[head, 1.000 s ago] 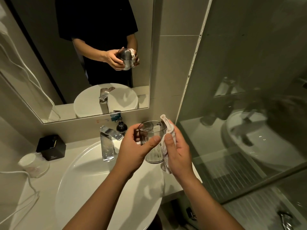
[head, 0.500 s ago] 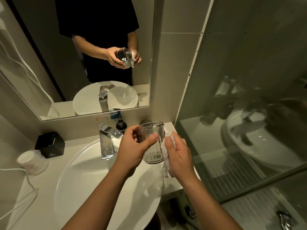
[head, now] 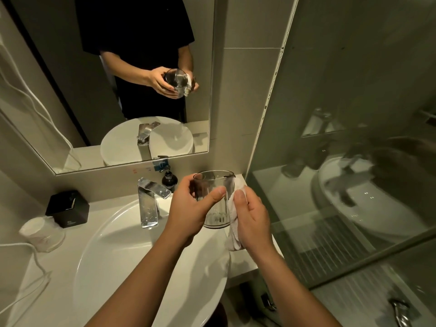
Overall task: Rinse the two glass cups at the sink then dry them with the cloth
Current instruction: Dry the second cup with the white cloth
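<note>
Glass cup [head: 215, 214]: held upright, mouth up, above the right side of the sink [head: 94, 256].
Left hand [head: 188, 208]: wrapped round the cup, thumb laid across its near wall.
Right hand [head: 253, 215]: closed on the cloth [head: 233, 239], which is pressed against the cup's right side.
Cloth: white, bunched, tail hung below the right hand.
Worktop [head: 66, 258]: tap [head: 147, 204], dark pump bottle [head: 169, 181] and black box [head: 67, 207] are carried.

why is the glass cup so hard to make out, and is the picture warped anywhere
Head view: dim yellowish light, and the clear glass cup shows the white cloth through it. Head view: the wide lens bows the mirror edges, and the shower glass carries hazy reflections.
</note>
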A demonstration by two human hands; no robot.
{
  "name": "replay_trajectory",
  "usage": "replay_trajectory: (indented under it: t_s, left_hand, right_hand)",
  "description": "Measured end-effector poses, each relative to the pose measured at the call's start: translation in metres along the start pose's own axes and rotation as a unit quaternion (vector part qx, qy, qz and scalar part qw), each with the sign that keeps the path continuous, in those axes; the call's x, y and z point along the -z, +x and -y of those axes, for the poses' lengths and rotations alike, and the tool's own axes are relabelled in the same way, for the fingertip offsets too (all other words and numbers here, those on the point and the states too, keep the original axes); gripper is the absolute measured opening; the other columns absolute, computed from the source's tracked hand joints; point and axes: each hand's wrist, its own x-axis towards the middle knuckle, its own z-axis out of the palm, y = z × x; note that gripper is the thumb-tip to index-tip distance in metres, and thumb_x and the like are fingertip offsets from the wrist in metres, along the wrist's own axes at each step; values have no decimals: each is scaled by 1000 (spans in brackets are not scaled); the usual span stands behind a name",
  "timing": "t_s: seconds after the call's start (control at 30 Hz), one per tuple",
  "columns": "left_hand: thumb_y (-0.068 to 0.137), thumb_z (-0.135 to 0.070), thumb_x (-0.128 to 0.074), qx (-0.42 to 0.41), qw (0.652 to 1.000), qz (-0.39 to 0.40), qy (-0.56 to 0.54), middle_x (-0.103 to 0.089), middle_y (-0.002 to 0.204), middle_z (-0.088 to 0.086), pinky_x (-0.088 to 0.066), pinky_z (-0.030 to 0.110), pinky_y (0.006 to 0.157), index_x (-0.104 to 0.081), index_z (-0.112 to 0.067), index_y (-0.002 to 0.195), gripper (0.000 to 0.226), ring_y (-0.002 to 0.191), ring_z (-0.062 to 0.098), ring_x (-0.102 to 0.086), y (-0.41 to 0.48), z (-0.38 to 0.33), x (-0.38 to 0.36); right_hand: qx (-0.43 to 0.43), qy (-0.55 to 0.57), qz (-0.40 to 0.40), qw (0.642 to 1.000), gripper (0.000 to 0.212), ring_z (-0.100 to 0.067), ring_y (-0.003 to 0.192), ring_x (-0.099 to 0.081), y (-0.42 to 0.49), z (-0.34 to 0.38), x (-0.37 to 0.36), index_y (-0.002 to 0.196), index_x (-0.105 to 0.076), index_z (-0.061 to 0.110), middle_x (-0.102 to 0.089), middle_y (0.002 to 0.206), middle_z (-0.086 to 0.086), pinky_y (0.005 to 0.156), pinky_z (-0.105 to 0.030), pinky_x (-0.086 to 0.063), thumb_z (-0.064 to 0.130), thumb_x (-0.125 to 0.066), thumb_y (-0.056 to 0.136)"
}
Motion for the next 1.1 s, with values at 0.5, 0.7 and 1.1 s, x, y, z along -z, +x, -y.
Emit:
replay_trajectory:
  t_s: [0.5, 0.7, 1.1]
  left_hand:
    - [71, -30, -87, 29, 993, 28, -110, -72, 107, -3, -54, 47, 106, -59, -14, 126, 64, 98, 5, -72, -3, -9, -17]
    - [68, -34, -86, -18, 997, 75, -26, -70, 121, 2, -56, 31, 99, -56, -19, 129, 70, 108, 5, -70, 1, -7, -10]
    - [64, -58, -82, -63, 988, 109, 85, -62, 128, -9, -50, 23, 103, -46, -26, 141, 90, 121, 5, -60, 14, 24, -35]
  right_hand:
    - [-328, 420, -49, 844, 53, -35, 118, -70, 2, 0, -16, 134, -67, 20, -72, 129, -16, 96, -47, -58, 59, -52, 100]
    - [-371, 487, 133, 780, 52, -31, 119, -63, 17, 6, 1, 139, -65, 15, -68, 133, -15, 108, -45, -45, 46, -57, 98]
    - [-494, 465, 126, 723, 54, -35, 79, -74, 20, -25, 27, 105, -79, 0, -75, 100, -24, 65, -42, -64, 48, -57, 97]
